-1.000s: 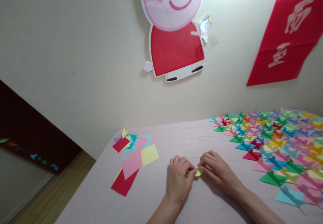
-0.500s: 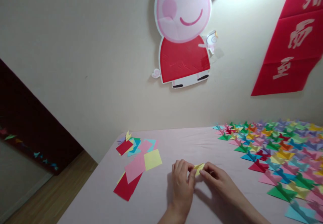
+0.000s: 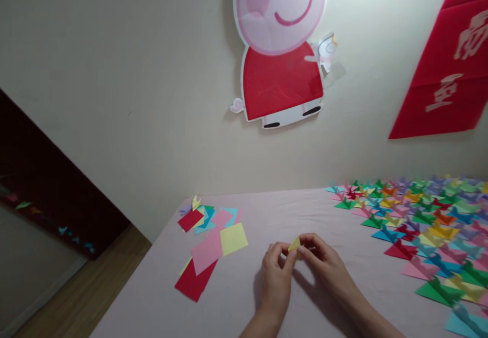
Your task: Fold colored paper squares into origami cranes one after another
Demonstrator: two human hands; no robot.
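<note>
A small folded piece of yellow paper (image 3: 294, 245) is pinched between both hands above the pink-covered table (image 3: 232, 297). My left hand (image 3: 277, 272) grips its left side between thumb and fingers. From the right, my right hand (image 3: 324, 259) holds the other side, its thumb against the paper and its fingers curled behind. The fingers partly cover the paper, so its exact folded shape is hard to make out. To the left of my hands lies a flat yellow paper square (image 3: 234, 239), beside a pink sheet (image 3: 206, 252) and a red sheet (image 3: 198, 279).
Rows of colourful folded paper birds (image 3: 430, 231) cover the table's right side. More paper pieces and a small yellow folded bird (image 3: 195, 203) lie at the far left corner. A cartoon pig cutout (image 3: 282, 81) and a red banner (image 3: 438, 79) hang on the wall behind.
The folded yellow paper has been turned more upright, and my right hand has come closer to my left. The view has shifted slightly, while the loose sheets lie as before.
</note>
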